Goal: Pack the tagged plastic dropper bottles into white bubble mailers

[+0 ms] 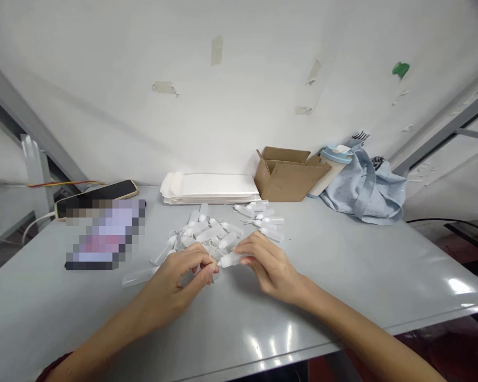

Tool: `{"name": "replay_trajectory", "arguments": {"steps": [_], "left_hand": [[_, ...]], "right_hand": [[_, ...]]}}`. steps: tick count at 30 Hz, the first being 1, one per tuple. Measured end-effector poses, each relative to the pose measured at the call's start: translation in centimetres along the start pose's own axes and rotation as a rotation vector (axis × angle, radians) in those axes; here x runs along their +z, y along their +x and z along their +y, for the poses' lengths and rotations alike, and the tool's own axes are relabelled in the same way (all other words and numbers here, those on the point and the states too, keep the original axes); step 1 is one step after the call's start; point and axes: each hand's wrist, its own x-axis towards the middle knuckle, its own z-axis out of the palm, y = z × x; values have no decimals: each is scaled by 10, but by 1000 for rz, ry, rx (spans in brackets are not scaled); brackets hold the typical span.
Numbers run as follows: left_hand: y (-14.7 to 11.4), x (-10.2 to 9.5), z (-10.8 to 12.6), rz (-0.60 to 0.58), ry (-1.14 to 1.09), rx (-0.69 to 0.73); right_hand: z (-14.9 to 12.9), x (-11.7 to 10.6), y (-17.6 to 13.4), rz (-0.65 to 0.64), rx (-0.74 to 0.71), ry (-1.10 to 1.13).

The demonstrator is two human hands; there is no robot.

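My right hand grips a small translucent squeeze bottle, held sideways with its white nozzle pointing left. My left hand is closed in a pinch at the nozzle's tip. A thin pale loop shows by its fingertips; what exactly it pinches is too small to make out. Just beyond both hands lies a loose pile of similar small bottles, several with thin strands at their tips. More of these bottles lie in a group to the right. A longer clear plastic piece rests beside my left wrist.
At the back stand a stack of flat white boxes, an opened cardboard box, a lidded cup and a light blue cloth bag. To the left lie a phone on a cable and a blurred-out device on the grey table.
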Motion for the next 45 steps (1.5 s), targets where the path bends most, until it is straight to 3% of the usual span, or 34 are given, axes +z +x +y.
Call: {"name": "replay_trajectory", "arguments": {"steps": [5, 12, 14, 21, 27, 34, 38, 43, 45], "left_hand": [[3, 2, -1, 66, 87, 116], [9, -5, -15, 379, 381, 291], [11, -6, -21, 426, 506, 323], [11, -4, -22, 411, 589, 274], [10, -9, -19, 490, 568, 254], [10, -9, -17, 502, 573, 243], [10, -8, -18, 494, 566, 284], [9, -8, -18, 473, 568, 266], [9, -8, -16, 479, 546, 265]], "right_hand": [[-1, -4, 2, -10, 30, -21], [15, -28, 8, 22, 443, -52], [26, -33, 7, 6, 481, -136], [41, -39, 7, -380, 543, -589], [40, -45, 7, -449, 606, -723], [40, -38, 7, -516, 617, -734], [35, -44, 10, -438, 615, -698], [30, -52, 12, 51, 533, -312], [24, -50, 13, 120, 555, -116]]}}
